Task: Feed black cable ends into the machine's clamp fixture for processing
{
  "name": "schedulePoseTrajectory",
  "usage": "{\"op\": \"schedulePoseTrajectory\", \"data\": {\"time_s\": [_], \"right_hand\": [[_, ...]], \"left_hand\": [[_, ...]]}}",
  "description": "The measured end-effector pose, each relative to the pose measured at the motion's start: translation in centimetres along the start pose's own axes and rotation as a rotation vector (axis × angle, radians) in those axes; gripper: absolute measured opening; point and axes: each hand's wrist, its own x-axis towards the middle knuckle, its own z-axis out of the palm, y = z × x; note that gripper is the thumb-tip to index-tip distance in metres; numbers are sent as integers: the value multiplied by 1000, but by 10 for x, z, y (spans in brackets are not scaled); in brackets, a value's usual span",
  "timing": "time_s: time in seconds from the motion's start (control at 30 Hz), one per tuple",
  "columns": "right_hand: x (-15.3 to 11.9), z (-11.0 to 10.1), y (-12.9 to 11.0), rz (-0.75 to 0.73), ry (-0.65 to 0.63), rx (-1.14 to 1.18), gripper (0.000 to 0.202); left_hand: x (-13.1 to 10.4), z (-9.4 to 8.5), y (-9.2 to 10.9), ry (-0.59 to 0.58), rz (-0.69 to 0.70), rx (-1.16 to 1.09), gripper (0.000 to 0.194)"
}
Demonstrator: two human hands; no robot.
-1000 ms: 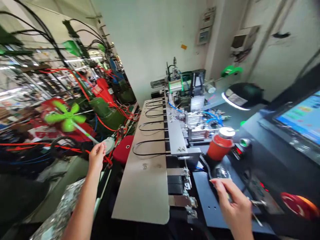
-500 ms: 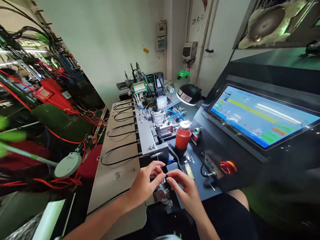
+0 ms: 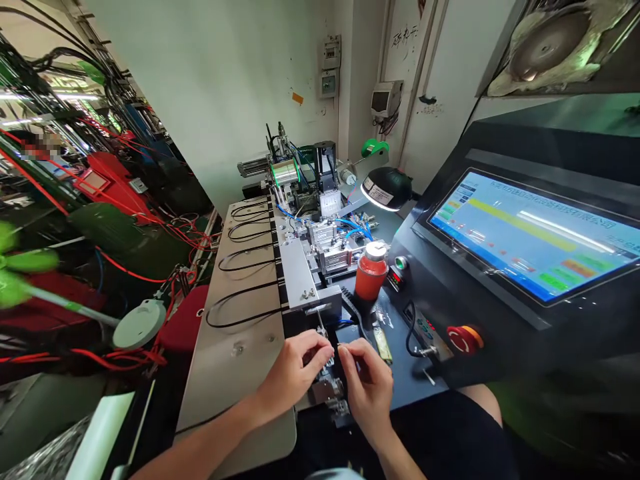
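four slim black cable loops [image 3: 235,326] lie on the smooth beige plate [image 3: 215,380]. the left hand [image 3: 295,370] and right hand [image 3: 369,383], fingertips pinched, nearly meet by the metal clamps [image 3: 327,391]; any grip is too small to tell. one rounded red jar [image 3: 371,279] stands beyond.

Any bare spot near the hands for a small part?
Beige plate: between the nearest cable loop and the left forearm, bar two small raised spots. Blue-grey plate: smaller patch between the yellowish strip and the lap. Crowded: around the red bottle and metal cylinders.
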Motion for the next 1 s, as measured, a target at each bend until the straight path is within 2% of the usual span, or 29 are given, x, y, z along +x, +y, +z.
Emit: {"op": "schedulePoseTrajectory", "data": {"time_s": [0.07,0.17,0.23,0.4,0.6,0.87,1.0], "right_hand": [[-5,8,1,-69,76,-44,16],[-7,13,1,-103,110,-119,18],[-4,11,0,-81,83,-138,21],[8,-6,5,62,-85,-174,27],[14,-20,20,124,-30,-245,32],[12,-19,26,141,-53,-240,34],[17,-17,33,158,-122,-210,35]], "left_hand": [[-1,5,1,12,-41,-64,31],[-3,8,1,31,-54,-85,32],[-2,5,1,45,-41,-37,31],[7,-8,-9,69,-44,221,30],[18,-11,-29,11,-138,331,29],[18,-8,-27,21,-159,372,28],[20,-6,-28,32,-156,375,27]]}}
